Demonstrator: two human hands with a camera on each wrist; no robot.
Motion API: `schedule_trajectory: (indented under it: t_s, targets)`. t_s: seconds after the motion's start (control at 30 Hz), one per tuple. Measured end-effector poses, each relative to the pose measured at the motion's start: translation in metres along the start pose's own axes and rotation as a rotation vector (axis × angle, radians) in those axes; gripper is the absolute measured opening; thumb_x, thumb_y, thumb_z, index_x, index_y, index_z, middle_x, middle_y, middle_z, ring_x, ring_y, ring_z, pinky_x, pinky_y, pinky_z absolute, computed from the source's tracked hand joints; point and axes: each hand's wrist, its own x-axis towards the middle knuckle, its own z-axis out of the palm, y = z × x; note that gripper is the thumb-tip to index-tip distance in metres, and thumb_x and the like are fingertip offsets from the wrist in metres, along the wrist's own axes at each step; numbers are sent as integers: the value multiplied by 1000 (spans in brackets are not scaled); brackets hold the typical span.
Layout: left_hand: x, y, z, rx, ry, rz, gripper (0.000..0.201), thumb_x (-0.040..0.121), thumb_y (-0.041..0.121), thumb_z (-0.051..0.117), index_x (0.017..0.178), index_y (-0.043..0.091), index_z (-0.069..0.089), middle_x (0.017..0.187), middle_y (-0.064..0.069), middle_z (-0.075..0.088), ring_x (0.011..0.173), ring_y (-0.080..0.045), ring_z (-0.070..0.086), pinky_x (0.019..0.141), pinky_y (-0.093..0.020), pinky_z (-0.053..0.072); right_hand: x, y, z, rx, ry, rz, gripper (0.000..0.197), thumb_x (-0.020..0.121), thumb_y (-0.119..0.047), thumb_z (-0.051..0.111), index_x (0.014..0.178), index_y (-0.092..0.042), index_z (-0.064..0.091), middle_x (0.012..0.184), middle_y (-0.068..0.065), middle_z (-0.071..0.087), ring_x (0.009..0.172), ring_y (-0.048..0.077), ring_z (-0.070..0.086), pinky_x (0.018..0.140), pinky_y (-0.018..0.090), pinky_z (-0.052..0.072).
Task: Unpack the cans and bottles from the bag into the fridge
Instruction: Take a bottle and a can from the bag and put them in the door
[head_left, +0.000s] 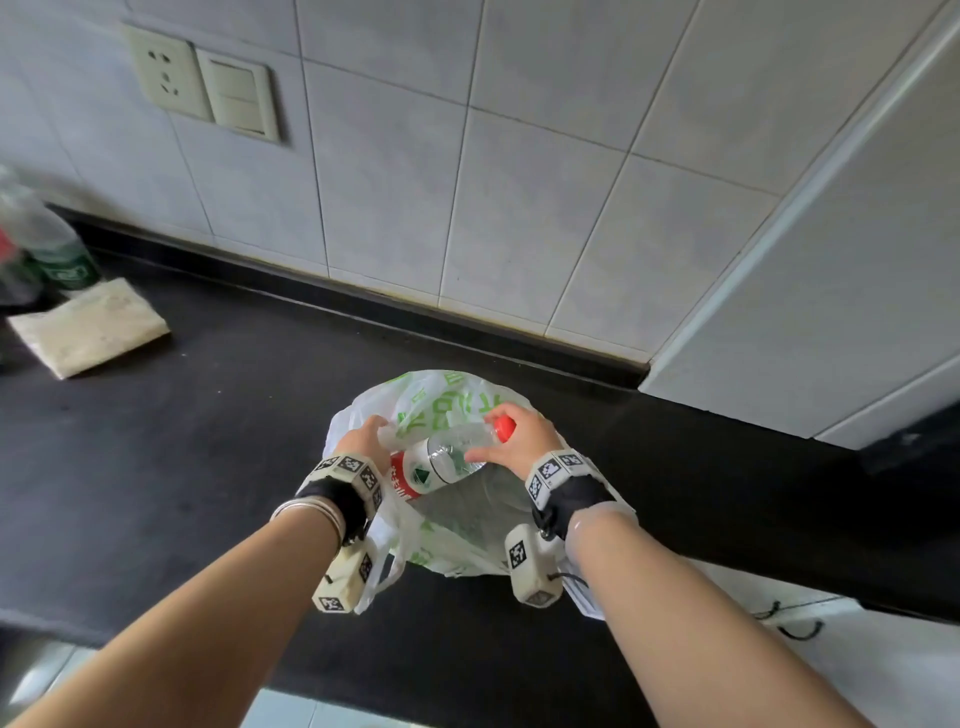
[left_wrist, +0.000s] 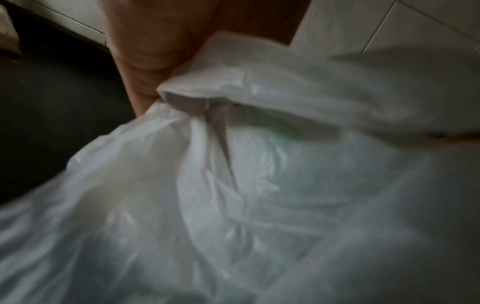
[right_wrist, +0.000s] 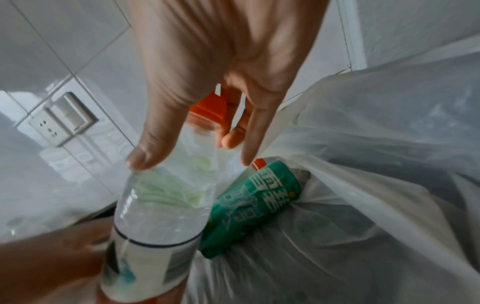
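Right hand (head_left: 519, 436) wraps the clear bottle's (head_left: 441, 460) neck above the bag (head_left: 457, 395), left hand (head_left: 363, 439) pinching the bag's rim; a loose neck hold could drop the bottle back inside.

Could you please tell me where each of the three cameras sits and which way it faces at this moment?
Head: worn on the head, looking down at the black counter; both forearms, the left hand and the right hand show.
Left wrist: on the left wrist, looking along the hand into the white bag; palm and fingers show.
Right wrist: on the right wrist, looking along the hand at the water bottle; the right palm shows.
Shared: the bag and the tiled wall appear in all three.
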Motion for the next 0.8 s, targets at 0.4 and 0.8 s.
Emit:
schedule_trajectory:
  t_s: [0.4, 0.8]
  targets:
    - [-17, 15, -16, -77, -112, 217, 76, 77, 10, 62, 141, 34, 32, 137, -13, 34, 120, -29, 44, 98, -34, 44, 20, -34, 18, 323, 143, -110, 33, 71, -23, 81, 99, -25, 63, 92, -7, 61, 89, 24, 63, 80, 45, 57]
    - [-13, 31, -17, -155, 66, 155, 92, 63, 39, 82, 140, 15, 37, 139, -10, 30, 126, -27, 39, 106, -37, 40, 16, -25, 0, 211, -4, 122, 51, 92, -53, 45, 64, -15, 65, 75, 7, 71, 71, 19, 69, 83, 34, 56]
